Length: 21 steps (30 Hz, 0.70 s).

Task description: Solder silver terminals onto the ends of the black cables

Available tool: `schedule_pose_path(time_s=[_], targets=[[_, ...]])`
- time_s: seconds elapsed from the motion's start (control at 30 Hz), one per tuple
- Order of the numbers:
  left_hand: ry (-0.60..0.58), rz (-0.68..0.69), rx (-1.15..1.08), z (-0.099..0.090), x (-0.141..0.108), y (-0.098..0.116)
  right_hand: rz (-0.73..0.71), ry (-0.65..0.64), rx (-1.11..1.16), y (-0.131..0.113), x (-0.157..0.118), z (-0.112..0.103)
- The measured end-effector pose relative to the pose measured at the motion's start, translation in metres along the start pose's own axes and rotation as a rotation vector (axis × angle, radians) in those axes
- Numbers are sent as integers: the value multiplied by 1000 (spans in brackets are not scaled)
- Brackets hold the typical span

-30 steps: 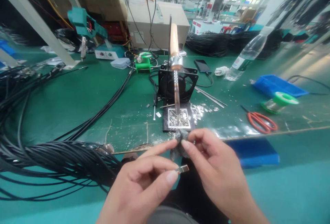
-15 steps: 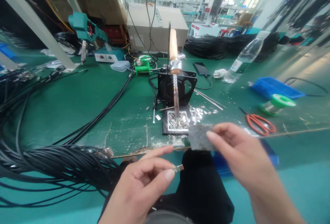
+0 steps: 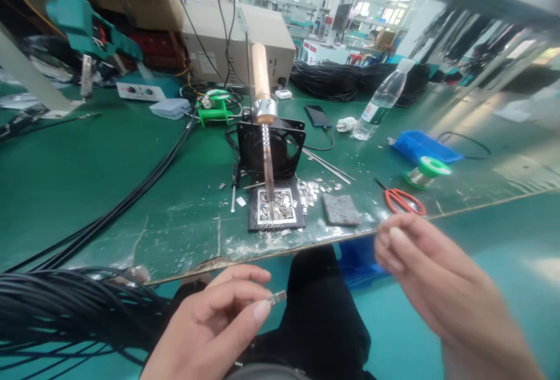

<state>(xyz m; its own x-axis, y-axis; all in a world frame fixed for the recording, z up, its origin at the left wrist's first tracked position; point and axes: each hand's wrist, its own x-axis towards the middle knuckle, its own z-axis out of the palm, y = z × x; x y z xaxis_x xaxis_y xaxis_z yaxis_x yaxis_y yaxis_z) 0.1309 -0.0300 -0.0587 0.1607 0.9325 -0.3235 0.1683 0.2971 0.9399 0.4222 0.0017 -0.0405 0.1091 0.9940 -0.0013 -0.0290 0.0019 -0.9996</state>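
Between thumb and index finger, my left hand (image 3: 214,327) pinches a small metal USB connector (image 3: 278,296) with a bit of circuit board behind it, in front of the bench edge. My right hand (image 3: 411,257) is at the edge on the right, its fingers drawn together and nothing visible in them. A grey square pad (image 3: 341,210) lies flat on the bench, left of that hand and apart from it. Beyond my hands, a wooden-handled soldering iron (image 3: 268,158) stands tip down over a square tray (image 3: 259,217) of small metal pieces.
Behind the iron stands a black fan (image 3: 289,147). Red-handled pliers (image 3: 405,200), a solder spool (image 3: 426,171), a blue bin (image 3: 426,150) and a water bottle (image 3: 380,103) are on the right. Black cables (image 3: 65,304) hang over the edge at left. Metal scraps (image 3: 308,190) lie beside the tray.
My right hand has let go of the grey pad, which now rests on the bench, and has drawn away to the right. The left hand still pinches the connector. The view has shifted right.
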Motion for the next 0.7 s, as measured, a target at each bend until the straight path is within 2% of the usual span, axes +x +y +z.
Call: schedule_pose_path(time_s=[0.13,0.27,0.4,0.53,0.7], targets=[[-68,37,13,1,3,5,34,-57,137,3,-21,29],[-265,61,-41,1,-1,13,-26,20,96,17,-39,65],[-398,7,-170,1,-4,16,-10,-108,88,31,-52,89],[-416,-30,-174,0,-3,16,19,-235,30,36,-53,90],[-386,-68,-158,-2,-1,15,-142,-384,-288,26,-43,71]])
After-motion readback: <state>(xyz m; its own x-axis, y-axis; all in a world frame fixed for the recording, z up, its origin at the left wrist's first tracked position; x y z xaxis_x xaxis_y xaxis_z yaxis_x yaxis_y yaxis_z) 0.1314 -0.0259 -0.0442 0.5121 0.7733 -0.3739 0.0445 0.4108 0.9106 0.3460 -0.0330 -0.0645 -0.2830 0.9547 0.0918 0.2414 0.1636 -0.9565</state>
